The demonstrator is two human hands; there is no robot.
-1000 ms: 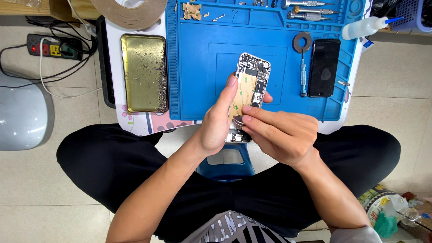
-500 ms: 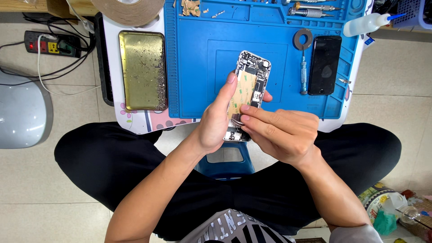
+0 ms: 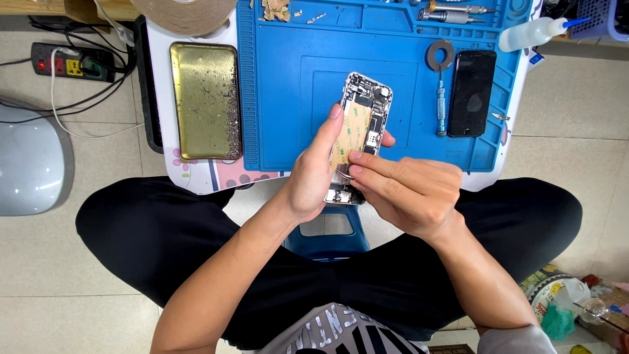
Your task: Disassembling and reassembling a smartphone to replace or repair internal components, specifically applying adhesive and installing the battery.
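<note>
My left hand [image 3: 313, 176] grips an opened phone housing [image 3: 364, 110] from its left side, holding it upright above the blue work mat [image 3: 288, 98]. The housing shows circuit parts and a tan adhesive strip inside. My right hand [image 3: 406, 193] rests against the housing's lower half, thumb and forefinger pinched at the strip; a thin metal tool tip seems to show there, but it is too small to tell. A black phone screen [image 3: 473, 92] lies on the mat to the right, beside a slim screwdriver [image 3: 441, 105].
A gold metal tray [image 3: 204, 98] sits left of the mat. A roll of tape [image 3: 183, 13], a small tape ring [image 3: 439, 55], a squeeze bottle [image 3: 532, 33] and a power strip [image 3: 72, 65] lie around. A grey stool [image 3: 29, 164] stands at left.
Both hands stay on the phone housing with almost no shift. The view has moved slightly.
</note>
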